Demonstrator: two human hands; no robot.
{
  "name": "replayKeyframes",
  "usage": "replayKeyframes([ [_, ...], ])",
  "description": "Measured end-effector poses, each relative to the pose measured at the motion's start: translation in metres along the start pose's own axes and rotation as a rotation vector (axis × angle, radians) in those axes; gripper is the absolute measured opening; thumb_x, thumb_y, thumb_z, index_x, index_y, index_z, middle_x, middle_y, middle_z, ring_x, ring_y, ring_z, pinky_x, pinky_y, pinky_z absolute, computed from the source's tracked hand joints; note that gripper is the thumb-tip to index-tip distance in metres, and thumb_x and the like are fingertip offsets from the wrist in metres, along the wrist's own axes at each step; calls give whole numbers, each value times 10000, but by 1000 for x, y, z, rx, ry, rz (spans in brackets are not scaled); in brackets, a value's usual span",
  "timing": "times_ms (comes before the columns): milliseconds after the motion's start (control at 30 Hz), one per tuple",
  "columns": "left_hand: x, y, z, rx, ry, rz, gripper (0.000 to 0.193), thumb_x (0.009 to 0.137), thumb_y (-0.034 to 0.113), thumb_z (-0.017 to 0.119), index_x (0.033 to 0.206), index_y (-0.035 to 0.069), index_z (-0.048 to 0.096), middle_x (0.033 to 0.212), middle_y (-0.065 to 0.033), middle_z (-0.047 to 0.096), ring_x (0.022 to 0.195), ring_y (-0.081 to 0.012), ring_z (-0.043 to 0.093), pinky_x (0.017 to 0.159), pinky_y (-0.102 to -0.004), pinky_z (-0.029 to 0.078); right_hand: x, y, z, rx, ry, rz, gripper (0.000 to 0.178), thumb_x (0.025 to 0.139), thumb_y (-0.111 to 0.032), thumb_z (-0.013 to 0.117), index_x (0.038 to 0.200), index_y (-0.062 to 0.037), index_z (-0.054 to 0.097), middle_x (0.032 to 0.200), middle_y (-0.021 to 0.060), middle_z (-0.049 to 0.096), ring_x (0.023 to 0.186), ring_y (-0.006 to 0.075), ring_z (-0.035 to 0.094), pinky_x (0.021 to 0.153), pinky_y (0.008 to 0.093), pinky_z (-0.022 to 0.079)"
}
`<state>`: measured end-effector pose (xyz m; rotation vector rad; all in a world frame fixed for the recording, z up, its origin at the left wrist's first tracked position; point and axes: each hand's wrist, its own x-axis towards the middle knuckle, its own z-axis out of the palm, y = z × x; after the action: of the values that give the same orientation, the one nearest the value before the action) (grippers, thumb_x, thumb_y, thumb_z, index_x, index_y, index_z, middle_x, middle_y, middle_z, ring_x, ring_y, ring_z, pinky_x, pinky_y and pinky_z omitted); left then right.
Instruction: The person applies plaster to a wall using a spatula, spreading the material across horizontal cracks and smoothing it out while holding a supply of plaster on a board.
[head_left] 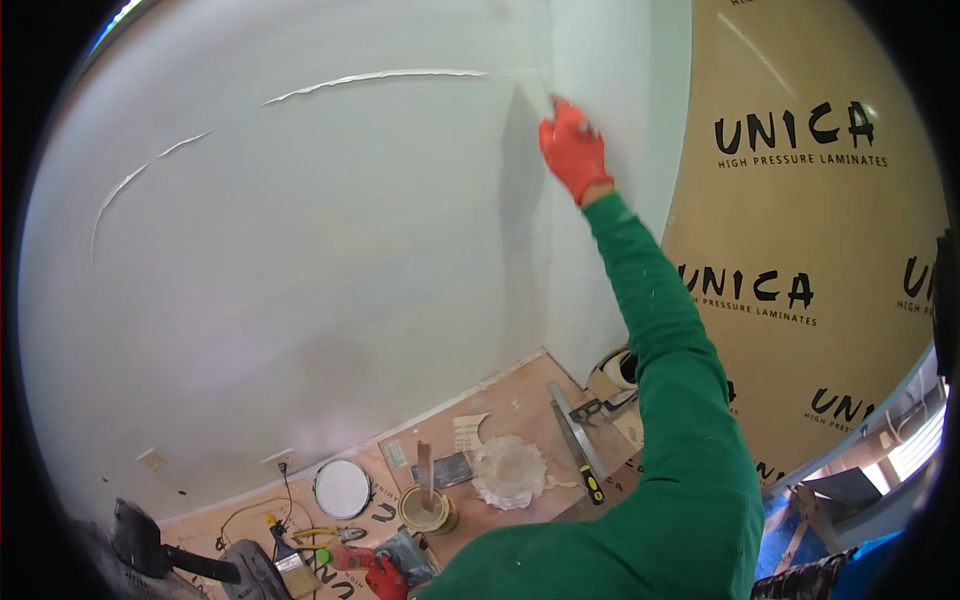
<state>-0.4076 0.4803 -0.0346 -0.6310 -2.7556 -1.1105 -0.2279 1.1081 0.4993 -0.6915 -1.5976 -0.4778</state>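
My right hand (574,150), in a red glove, is raised to the pale wall (330,220) near its inner corner. It is closed on a putty knife (537,97), whose pale, slightly blurred blade lies against the wall. A raised line of white filler (375,76) runs leftward from the blade, and a separate curved strip of filler (140,175) shows farther left. My left hand (387,578), also red-gloved, is low at the bottom edge, beside a crumpled grey-blue item (405,553). Most of its fingers are hidden, so what it holds cannot be made out.
Below stand an open tin (440,518) with a flat stick, a round white tub (342,489) and a beige putty-like mound (508,470). A handsaw (592,485), pliers (345,534) and a brush (296,576) lie nearby. A brown printed panel (800,220) covers the right wall.
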Motion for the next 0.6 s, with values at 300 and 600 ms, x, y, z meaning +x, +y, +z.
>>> replayKeyframes([
  [300, -6, -35, 25, -38, 5, -26, 420, 908, 358, 540, 943, -46, 647, 889, -283, 641, 846, -461, 600, 727, -490, 472, 70, -14, 29, 76, -108, 256, 250, 907, -310, 507, 985, -93, 603, 919, 152, 662, 866, 358, 630, 794, 472, 493],
  [600, -4, 15, -10, 8, 13, -31, 439, 897, 369, 552, 950, -55, 649, 906, -286, 641, 848, -454, 604, 759, -479, 487, 65, 1, 9, 183, -143, 363, 320, 909, -331, 491, 1015, -42, 575, 908, 203, 669, 846, 403, 634, 779, 489, 505],
])
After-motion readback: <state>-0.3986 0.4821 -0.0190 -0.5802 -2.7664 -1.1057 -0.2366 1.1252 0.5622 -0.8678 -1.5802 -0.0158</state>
